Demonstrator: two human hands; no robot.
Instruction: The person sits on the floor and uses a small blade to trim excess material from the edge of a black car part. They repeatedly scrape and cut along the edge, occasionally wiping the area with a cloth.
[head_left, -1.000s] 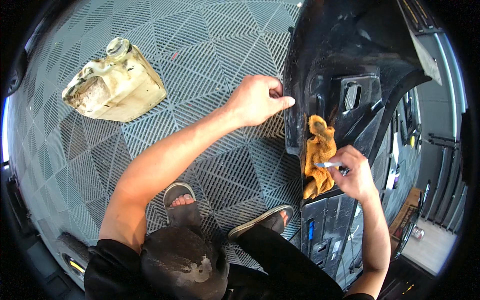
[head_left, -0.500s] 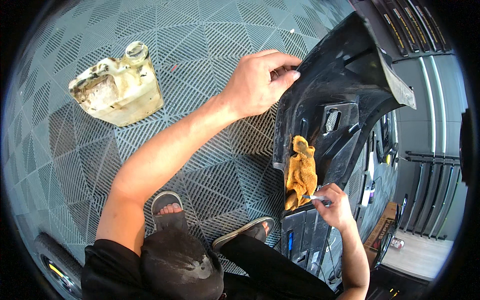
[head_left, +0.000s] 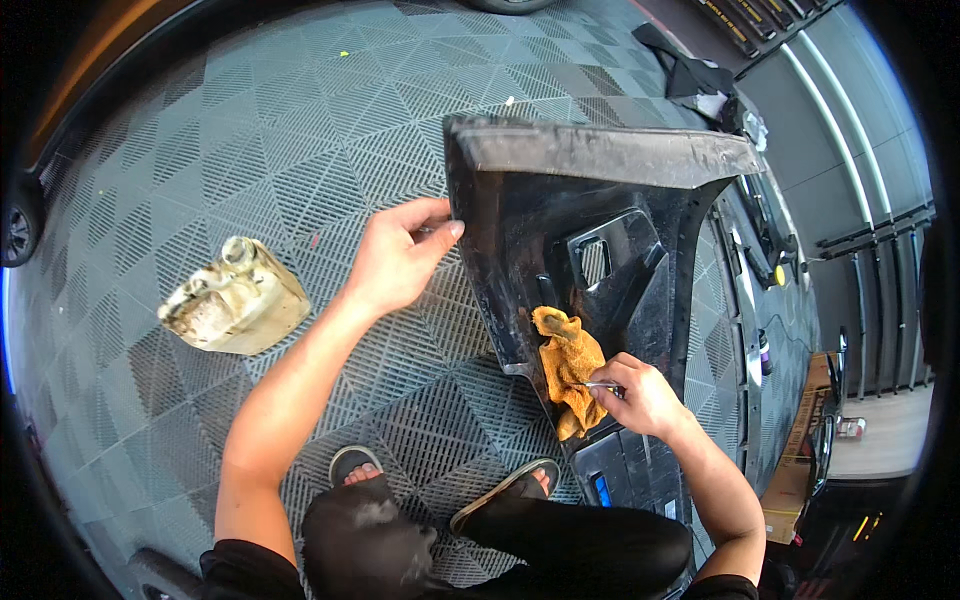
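The left hand [head_left: 395, 262] gripped the left edge of the upright black panel [head_left: 590, 260]; the right hand [head_left: 645, 397], lower right, pinched a small tool against the rag [head_left: 566, 368].

Your black plastic car panel [head_left: 560, 240] stands upright on the grid floor; 1 crumpled orange rag [head_left: 568, 370] lies against it.

Left of the left hand [head_left: 395, 262], open floor [head_left: 300, 150] reaches the dirty jug [head_left: 234, 298]; the black panel [head_left: 600, 200] blocks its right.
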